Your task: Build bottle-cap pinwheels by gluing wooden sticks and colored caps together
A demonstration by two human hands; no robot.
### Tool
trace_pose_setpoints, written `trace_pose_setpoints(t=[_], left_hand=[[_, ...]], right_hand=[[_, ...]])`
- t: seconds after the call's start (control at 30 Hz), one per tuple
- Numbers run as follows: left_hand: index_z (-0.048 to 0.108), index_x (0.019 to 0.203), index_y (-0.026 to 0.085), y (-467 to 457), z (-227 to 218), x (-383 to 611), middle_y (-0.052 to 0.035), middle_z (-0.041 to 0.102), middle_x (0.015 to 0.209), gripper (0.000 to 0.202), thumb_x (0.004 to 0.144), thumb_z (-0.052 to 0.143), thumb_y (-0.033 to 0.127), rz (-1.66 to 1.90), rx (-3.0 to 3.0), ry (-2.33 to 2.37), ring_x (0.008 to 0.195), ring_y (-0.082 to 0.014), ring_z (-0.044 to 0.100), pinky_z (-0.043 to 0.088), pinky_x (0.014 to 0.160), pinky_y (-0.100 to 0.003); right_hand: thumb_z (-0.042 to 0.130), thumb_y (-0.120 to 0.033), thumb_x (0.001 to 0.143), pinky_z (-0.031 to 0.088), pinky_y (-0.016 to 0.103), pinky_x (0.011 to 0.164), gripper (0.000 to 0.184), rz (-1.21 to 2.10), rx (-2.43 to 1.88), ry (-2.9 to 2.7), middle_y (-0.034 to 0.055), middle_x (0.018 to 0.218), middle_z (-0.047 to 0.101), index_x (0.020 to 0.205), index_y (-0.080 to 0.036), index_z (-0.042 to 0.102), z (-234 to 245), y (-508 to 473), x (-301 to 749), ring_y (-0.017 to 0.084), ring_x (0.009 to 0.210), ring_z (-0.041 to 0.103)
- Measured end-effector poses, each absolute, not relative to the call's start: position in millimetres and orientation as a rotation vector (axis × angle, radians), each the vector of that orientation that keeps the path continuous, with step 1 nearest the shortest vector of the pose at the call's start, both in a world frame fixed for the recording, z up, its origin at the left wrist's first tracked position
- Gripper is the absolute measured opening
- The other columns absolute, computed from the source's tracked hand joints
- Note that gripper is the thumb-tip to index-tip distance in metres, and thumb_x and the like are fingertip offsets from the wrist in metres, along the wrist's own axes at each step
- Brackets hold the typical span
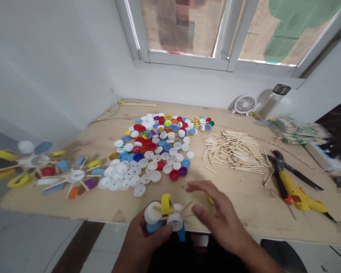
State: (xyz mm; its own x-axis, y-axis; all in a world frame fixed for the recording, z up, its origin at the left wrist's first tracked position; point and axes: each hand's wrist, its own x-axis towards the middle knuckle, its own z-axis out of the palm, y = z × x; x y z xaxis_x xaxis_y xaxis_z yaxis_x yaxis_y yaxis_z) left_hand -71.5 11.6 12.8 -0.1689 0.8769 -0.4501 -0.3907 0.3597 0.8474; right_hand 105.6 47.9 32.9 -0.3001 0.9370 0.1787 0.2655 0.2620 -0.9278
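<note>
My left hand at the bottom centre grips a small wheel of bottle caps joined by thin wooden sticks. The wheel has white, yellow and blue caps. My right hand hangs beside it with its fingers spread, holding nothing, just above the front of the plywood board. A tiny yellow piece shows by its fingertips. Beyond both hands lies a large spread of loose plastic bottle caps, mostly white with many colours mixed in.
Flat cap-and-stick wheels lie at the board's left. A heap of wooden sticks lies right of the caps. Further right are black-handled cutters, a yellow hot glue gun, a bagged stick bundle, a small fan and a bottle.
</note>
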Motion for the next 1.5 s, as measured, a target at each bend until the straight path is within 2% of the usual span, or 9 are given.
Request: trace_pose_setpoints(t=[0.1,0.3,0.43,0.6,0.8,1.03,1.27,1.33,1.5], left_hand=[[0.073,0.079,0.017,12.2,9.6,-74.9,-0.002,0.073,0.067,0.049,0.037,0.089,0.033,1.236,0.422,1.357,0.066,-0.0219,0.067,0.053,0.064,-0.029],[0.071,0.083,0.017,12.3,9.5,-77.6,-0.0011,0.074,0.069,0.049,0.038,0.089,0.027,1.286,0.288,1.313,0.072,-0.0228,0.07,0.055,0.071,-0.029],[0.071,0.082,0.019,15.1,9.4,-81.1,-0.0013,0.075,0.077,0.041,0.046,0.088,0.027,1.325,0.125,1.197,0.073,-0.0197,0.07,0.057,0.066,-0.027],[0.071,0.079,0.019,20.8,0.8,-84.0,-0.0015,0.074,0.082,0.036,0.047,0.088,0.024,1.341,0.019,1.101,0.074,-0.0167,0.07,0.058,0.064,-0.022],[0.073,0.085,0.016,28.1,-1.4,-79.1,-0.007,0.074,0.088,0.036,0.053,0.086,0.025,1.334,0.078,1.029,0.081,-0.0188,0.069,0.058,0.073,-0.025],[0.073,0.083,0.016,33.6,4.6,-68.6,-0.0055,0.075,0.086,0.04,0.046,0.089,0.019,1.352,0.046,1.016,0.079,-0.0172,0.069,0.057,0.075,-0.023],[0.072,0.082,0.016,33.5,9.4,-60.0,-0.0044,0.076,0.079,0.048,0.039,0.092,0.02,1.37,0.129,1.125,0.072,-0.0145,0.068,0.055,0.07,-0.021],[0.072,0.082,0.015,32.8,7.0,-58.8,-0.003,0.076,0.076,0.049,0.038,0.092,0.022,1.384,0.183,1.168,0.07,-0.0135,0.068,0.054,0.07,-0.02],[0.071,0.084,0.013,27.1,5.2,-51.3,-0.0048,0.076,0.077,0.049,0.041,0.09,0.029,1.297,0.401,1.251,0.071,-0.0173,0.069,0.053,0.071,-0.024]], right_hand=[[0.053,-0.034,0.092,0.043,0.038,0.093,0.027,0.833,-1.221,-1.954,0.0064,0.113,0.065,0.115,-0.023,0.06,38.4,78.3,115.9,0.022,0.108,0.057],[0.054,-0.026,0.089,0.042,0.036,0.083,0.026,0.278,-1.486,-2.673,0.0082,0.102,0.068,0.114,-0.02,0.061,35.9,118.5,91.6,0.024,0.097,0.06],[0.056,-0.027,0.088,0.041,0.038,0.08,0.018,0.181,-1.516,-2.736,0.012,0.097,0.068,0.101,-0.017,0.063,31.1,127.5,72.8,0.026,0.093,0.061],[0.051,-0.027,0.09,0.04,0.038,0.079,0.02,0.09,-1.575,-2.751,0.0132,0.1,0.067,0.104,-0.016,0.061,26.3,132.9,67.9,0.026,0.093,0.061],[0.049,-0.028,0.091,0.038,0.038,0.077,0.019,0.054,-1.543,-2.772,0.0117,0.096,0.067,0.102,-0.017,0.061,27.3,123.1,80.0,0.027,0.09,0.06],[0.052,-0.016,0.088,0.033,0.035,0.076,0.012,0.101,-1.453,-2.807,0.009,0.089,0.066,0.093,-0.017,0.063,24.0,109.3,105.9,0.024,0.088,0.057],[0.054,-0.02,0.09,0.036,0.037,0.082,0.016,0.202,-1.406,-2.7,0.0088,0.097,0.066,0.102,-0.017,0.063,28.0,96.3,121.5,0.024,0.094,0.056],[0.053,-0.02,0.091,0.038,0.035,0.085,0.017,0.339,-1.367,-2.558,0.0068,0.101,0.066,0.105,-0.019,0.063,33.0,89.7,129.7,0.022,0.096,0.056],[0.063,-0.028,0.086,0.042,0.034,0.092,0.024,1.015,-1.13,-2.085,0.0042,0.11,0.066,0.108,-0.021,0.062,46.6,73.8,140.3,0.018,0.104,0.059]])
